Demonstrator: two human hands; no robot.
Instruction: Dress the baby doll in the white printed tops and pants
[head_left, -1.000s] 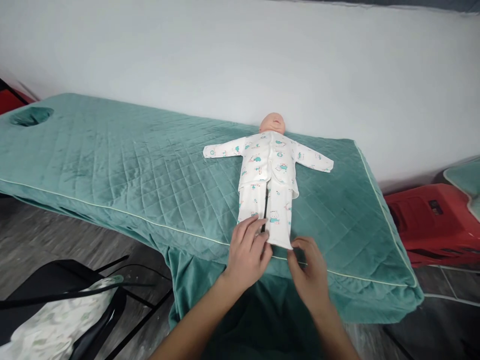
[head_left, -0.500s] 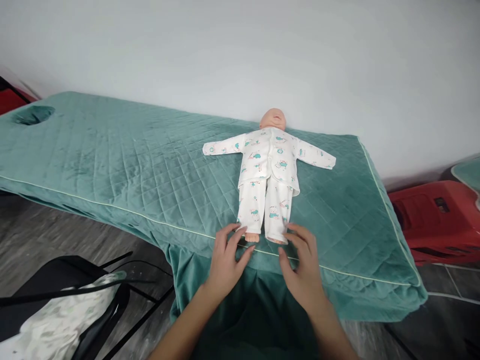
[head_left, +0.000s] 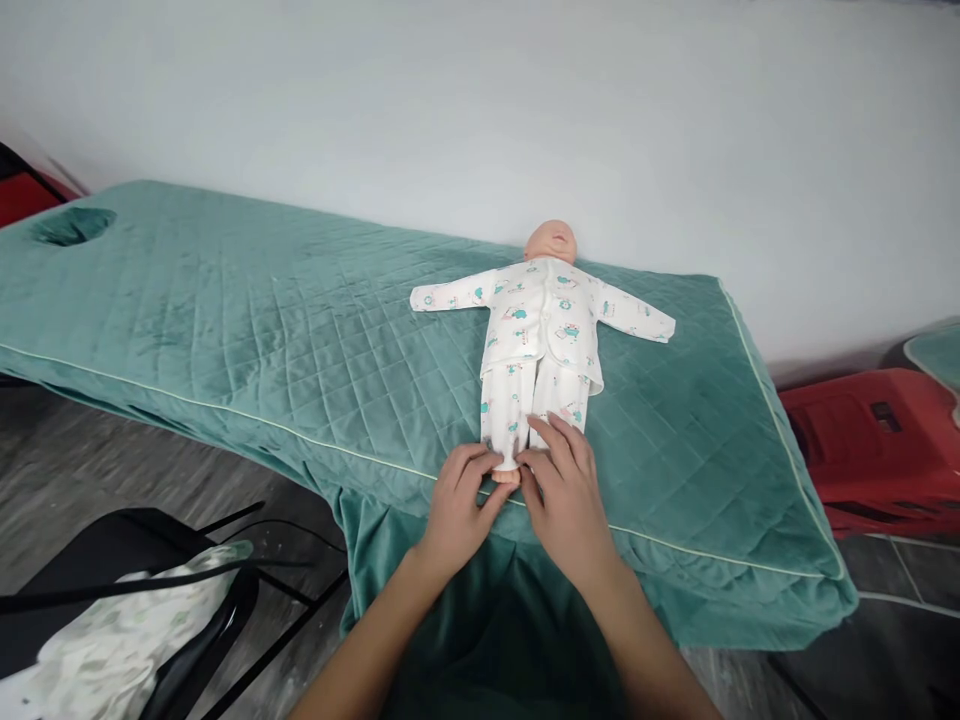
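Note:
A baby doll (head_left: pixel 550 241) lies on its back on a green quilted table (head_left: pixel 247 320), arms spread. It wears a white printed pyjama top (head_left: pixel 541 322) and matching trousers (head_left: pixel 507 405). My left hand (head_left: pixel 457 502) pinches the hem of the doll's left-side trouser leg, where a bare foot (head_left: pixel 508 476) pokes out. My right hand (head_left: pixel 566 490) lies over the other trouser leg, fingers curled on the cloth beside the left hand.
A white wall runs behind the table. A red object (head_left: pixel 862 440) sits on the floor at right. A black chair (head_left: pixel 135 580) with a pale printed cloth (head_left: pixel 97 640) on it stands at lower left. A face hole (head_left: pixel 71 226) is at the table's far left end.
Both hands let go of the leg ends, drew back briefly, then closed in together on the trouser cuffs. A bare foot now shows at the cuff.

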